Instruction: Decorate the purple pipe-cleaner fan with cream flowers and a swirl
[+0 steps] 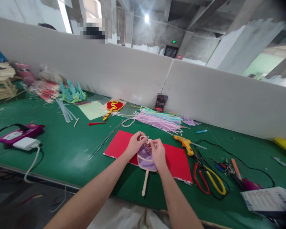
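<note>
Over a red sheet (176,159) on the green table (62,149), both hands work on a small purple fan-shaped craft piece (145,159) with a white fuzzy twisted handle (145,183) hanging toward me. My left hand (134,144) pinches a white pipe cleaner loop (143,137) at the piece's top edge. My right hand (158,154) holds the piece's right side, with its fingertips on the same white strand.
A pile of purple and pastel pipe cleaners (159,121) lies behind the sheet. A yellow glue gun (184,143), red and yellow scissors (208,179) and small tools lie to the right. A finished red craft (114,106), a phone and charger (21,138) are on the left. A white partition (205,92) backs the table.
</note>
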Motion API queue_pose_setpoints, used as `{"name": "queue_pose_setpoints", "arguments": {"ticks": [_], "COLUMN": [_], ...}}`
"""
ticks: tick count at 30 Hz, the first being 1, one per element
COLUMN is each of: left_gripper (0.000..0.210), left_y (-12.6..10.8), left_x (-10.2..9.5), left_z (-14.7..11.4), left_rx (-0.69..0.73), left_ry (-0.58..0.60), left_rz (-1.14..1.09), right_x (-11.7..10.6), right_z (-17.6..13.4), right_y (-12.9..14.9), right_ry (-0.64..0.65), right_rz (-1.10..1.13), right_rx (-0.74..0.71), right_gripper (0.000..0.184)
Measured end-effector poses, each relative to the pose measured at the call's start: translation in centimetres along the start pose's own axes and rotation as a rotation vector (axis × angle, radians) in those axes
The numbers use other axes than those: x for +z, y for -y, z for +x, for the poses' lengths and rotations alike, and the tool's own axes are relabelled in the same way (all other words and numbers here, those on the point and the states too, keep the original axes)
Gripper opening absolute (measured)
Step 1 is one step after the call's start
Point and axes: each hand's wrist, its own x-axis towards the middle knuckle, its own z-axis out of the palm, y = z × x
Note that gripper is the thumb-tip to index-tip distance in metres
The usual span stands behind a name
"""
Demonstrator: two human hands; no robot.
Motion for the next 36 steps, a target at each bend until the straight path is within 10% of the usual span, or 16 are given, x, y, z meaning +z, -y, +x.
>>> {"name": "queue_pose_setpoints", "arguments": {"ticks": [36], "left_gripper": [0.02], "left_y": [0.1], "left_x": [0.1], "left_z": [-0.5], "left_rx": [0.015], "left_ry": [-0.043], "left_rz": [0.127], "right_x": [0.1], "right_z": [0.0], "right_y": [0.0], "right_ry": [0.035], "right_rz": [0.157], "right_rx": [0.086], "right_gripper": [0.024]}}
